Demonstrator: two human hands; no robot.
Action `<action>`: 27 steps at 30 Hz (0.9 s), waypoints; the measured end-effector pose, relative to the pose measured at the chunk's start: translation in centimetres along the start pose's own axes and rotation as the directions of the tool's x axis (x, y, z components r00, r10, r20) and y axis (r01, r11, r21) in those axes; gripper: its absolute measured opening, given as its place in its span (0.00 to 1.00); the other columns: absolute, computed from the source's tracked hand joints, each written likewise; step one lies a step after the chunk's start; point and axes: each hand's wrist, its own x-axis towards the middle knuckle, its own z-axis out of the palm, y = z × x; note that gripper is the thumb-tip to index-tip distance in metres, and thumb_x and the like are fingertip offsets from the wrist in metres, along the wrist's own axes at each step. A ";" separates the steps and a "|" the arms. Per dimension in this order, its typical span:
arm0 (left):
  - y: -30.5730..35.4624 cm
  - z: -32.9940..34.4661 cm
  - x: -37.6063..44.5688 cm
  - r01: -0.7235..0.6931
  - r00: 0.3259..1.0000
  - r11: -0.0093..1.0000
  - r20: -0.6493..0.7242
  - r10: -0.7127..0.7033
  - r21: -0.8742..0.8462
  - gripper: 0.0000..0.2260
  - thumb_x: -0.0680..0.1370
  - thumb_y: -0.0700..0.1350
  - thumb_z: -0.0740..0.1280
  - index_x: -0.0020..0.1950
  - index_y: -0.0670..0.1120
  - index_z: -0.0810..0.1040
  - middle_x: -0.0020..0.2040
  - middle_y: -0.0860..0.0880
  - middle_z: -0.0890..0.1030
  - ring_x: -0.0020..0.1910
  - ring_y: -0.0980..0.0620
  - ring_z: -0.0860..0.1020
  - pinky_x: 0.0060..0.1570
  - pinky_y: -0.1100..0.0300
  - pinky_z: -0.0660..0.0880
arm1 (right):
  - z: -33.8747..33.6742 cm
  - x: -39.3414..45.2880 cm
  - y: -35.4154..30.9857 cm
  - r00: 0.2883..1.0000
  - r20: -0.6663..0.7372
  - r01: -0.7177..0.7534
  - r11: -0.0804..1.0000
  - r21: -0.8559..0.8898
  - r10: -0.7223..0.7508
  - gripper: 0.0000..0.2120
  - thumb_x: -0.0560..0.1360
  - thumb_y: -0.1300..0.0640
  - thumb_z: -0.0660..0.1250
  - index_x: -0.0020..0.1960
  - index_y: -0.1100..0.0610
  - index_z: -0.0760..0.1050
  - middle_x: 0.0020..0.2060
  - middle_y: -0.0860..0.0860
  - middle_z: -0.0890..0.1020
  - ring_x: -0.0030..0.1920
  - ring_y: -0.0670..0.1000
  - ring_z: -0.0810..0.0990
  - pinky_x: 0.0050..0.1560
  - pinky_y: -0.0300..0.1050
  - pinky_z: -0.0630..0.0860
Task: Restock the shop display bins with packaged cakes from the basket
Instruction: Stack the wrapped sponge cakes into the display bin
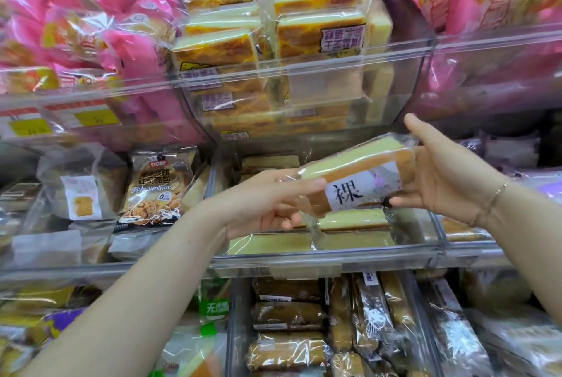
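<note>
Both hands hold one wrapped cake (359, 177) in front of the middle bin (322, 258), just above the pale cakes (349, 233) already lying flat inside it. The left hand (267, 203) grips the cake's end at nine o'clock, thumb on top and fingers curled beneath; the right hand (441, 176) pinches the opposite end at three o'clock, with the thumb below and the fingers behind the wrapper. It looks like a light, soft sponge slab in thin clear film with a white label, so it should squash or dent under a hard squeeze, and the film is probably slick; holding it by the short ends, as now, or flat under the base seems the safest grip. The bins are clear plastic with low front lips, stacked in tiers. At twelve o'clock sits a fuller bin of orange-topped cakes (273, 42), with pink packets (91, 27) at ten and two o'clock. A walnut bread bag (158, 185) lies at nine o'clock, and brown cake bars (289, 316) at six. The basket is not in view, and the edges of the picture are blurred, so the far packets are hard to read.
</note>
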 end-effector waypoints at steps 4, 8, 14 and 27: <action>-0.2 -0.4 -0.1 0.001 0.999 0.997 -0.038 -0.004 -0.080 0.20 0.69 0.63 0.69 0.54 0.52 0.83 0.40 0.43 0.82 0.25 0.57 0.68 0.23 0.69 0.66 | 0.6 -1.0 -0.1 0.995 0.086 0.060 0.990 -0.128 -0.049 0.34 0.63 0.28 0.63 0.54 0.53 0.80 0.50 0.57 0.84 0.49 0.55 0.84 0.39 0.46 0.81; -0.5 -0.3 -0.3 0.021 0.995 0.992 -0.104 -0.008 0.122 0.23 0.71 0.62 0.68 0.57 0.47 0.80 0.42 0.43 0.84 0.26 0.57 0.70 0.23 0.69 0.67 | 1.7 -1.7 -0.1 0.870 -0.032 0.327 0.624 -0.710 -0.492 0.33 0.61 0.48 0.77 0.64 0.44 0.70 0.56 0.45 0.77 0.51 0.40 0.78 0.47 0.27 0.71; -0.9 1.7 -0.1 -0.062 0.989 0.913 -0.095 0.109 0.404 0.20 0.72 0.58 0.71 0.53 0.42 0.79 0.37 0.50 0.82 0.31 0.56 0.78 0.29 0.65 0.72 | 4.3 -2.6 0.8 0.917 0.241 0.242 -0.036 -0.970 -0.317 0.29 0.69 0.49 0.69 0.66 0.39 0.63 0.58 0.39 0.71 0.56 0.46 0.72 0.55 0.44 0.72; -3.2 -3.4 6.8 0.275 0.924 0.241 -0.325 0.201 0.931 0.26 0.80 0.63 0.49 0.76 0.55 0.58 0.78 0.43 0.53 0.76 0.38 0.54 0.72 0.39 0.47 | 5.8 3.6 2.3 0.843 0.002 -0.253 -0.399 -0.882 -0.539 0.14 0.75 0.59 0.61 0.60 0.54 0.67 0.53 0.52 0.73 0.53 0.57 0.74 0.42 0.46 0.62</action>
